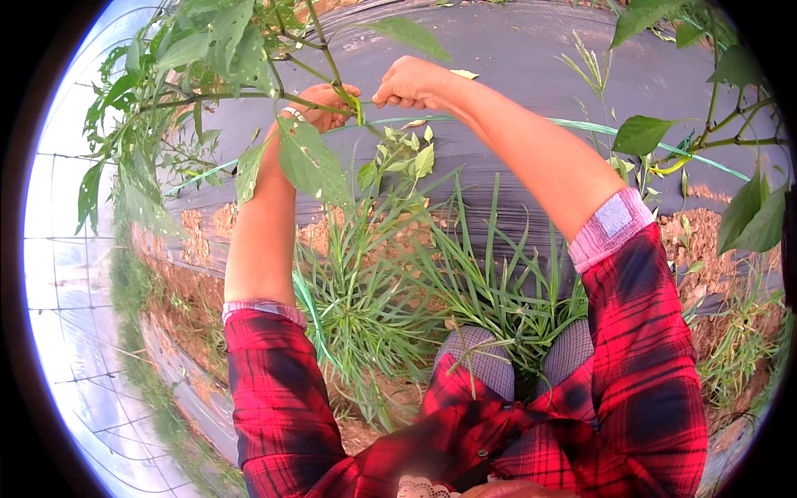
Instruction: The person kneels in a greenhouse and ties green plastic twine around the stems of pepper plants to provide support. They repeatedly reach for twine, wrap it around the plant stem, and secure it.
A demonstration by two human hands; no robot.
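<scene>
My left hand (324, 103) is at the forked stem (339, 87) of a leafy plant that looks like a pepper, its curled fingers partly hidden behind a branch. A yellow-green band or strip (358, 111) sits against the fork, right by those fingertips. Just to the right, my right hand (411, 84) pinches a thin green strand (368, 101) that reaches towards the fork. Below both hands a length of green twine (579, 125) runs across the row. Large leaves with holes (311, 159) hang in front of my left wrist and forearm.
Black plastic mulch (510, 81) covers the bed, with bare soil (697, 236) along its edge. Tall grass (355, 311) grows before my knees (476, 355). Another plant (716, 131) stands at the right. Loose green twine (308, 311) hangs by my left sleeve. Plastic sheeting with a grid (75, 280) lines the left.
</scene>
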